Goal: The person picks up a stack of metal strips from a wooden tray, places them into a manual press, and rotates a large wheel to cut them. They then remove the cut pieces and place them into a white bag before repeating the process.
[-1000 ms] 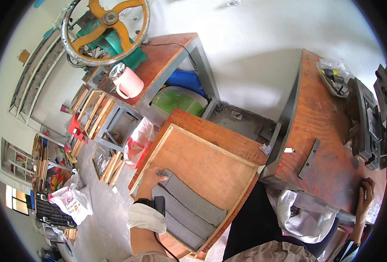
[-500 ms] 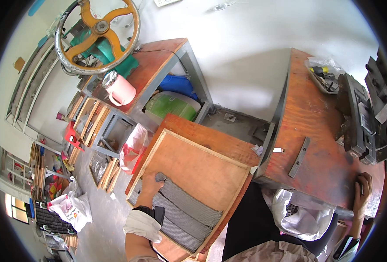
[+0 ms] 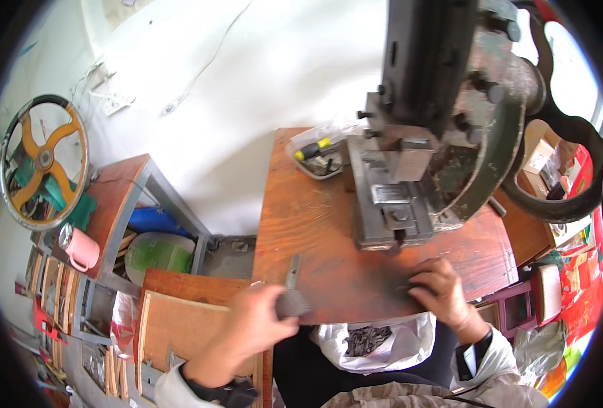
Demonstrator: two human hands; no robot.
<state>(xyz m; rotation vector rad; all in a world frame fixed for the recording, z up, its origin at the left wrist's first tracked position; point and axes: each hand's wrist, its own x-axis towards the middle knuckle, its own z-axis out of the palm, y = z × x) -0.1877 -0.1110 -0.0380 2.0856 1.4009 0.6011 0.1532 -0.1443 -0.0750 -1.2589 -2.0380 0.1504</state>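
Note:
My left hand (image 3: pixel 250 325) is closed on a small stack of thin grey metal strips (image 3: pixel 292 304), held just over the front edge of the wooden bench (image 3: pixel 328 238). Nearby lies a flat metal bar with holes (image 3: pixel 292 270). My right hand (image 3: pixel 444 292) rests at the bench's front edge, fingers bent and apart, with nothing visible in them. Beyond it stands a dark hand press (image 3: pixel 420 88), its ram above a metal block base (image 3: pixel 390 197). To the left, the shallow wooden tray (image 3: pixel 186 323) is partly hidden by my left arm.
A white bag (image 3: pixel 407 347) of dark metal scraps hangs open below the bench edge. A plastic tub (image 3: pixel 315 160) with a yellow-handled tool sits beside the press. Further left are a pink mug (image 3: pixel 82 249) and a second machine's handwheel (image 3: pixel 44 158). Red bags (image 3: pixel 583 292) stand at right.
The view has swung right toward the press. My left hand has left the tray's rows of grey strips and now holds a stack over the bench edge. My right hand stays at the bench.

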